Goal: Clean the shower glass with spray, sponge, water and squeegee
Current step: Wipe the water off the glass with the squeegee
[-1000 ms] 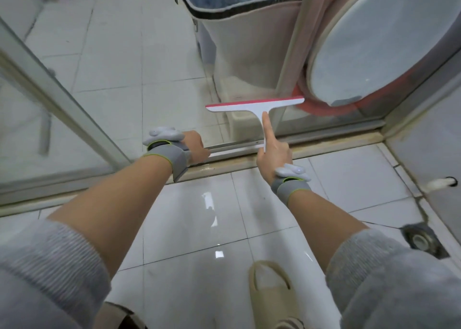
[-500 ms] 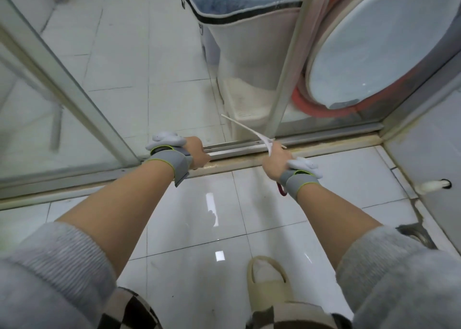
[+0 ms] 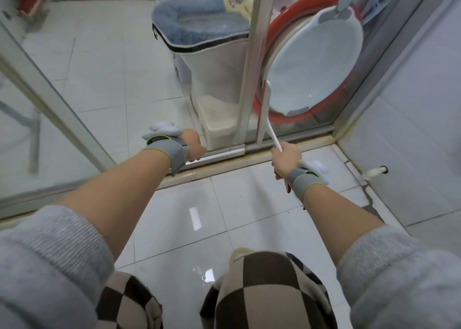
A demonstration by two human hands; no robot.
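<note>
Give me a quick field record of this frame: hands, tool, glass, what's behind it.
right hand: grips the squeegee handle
squeegee: blade stands near vertical against the lower shower glass, beside the metal frame post
left hand: curled on the bottom door rail
shower glass: fixed pane
behind glass: white basin leaning inside a red basin; toilet with blue seat cover
floor: wet-looking, glossy tiles
</note>
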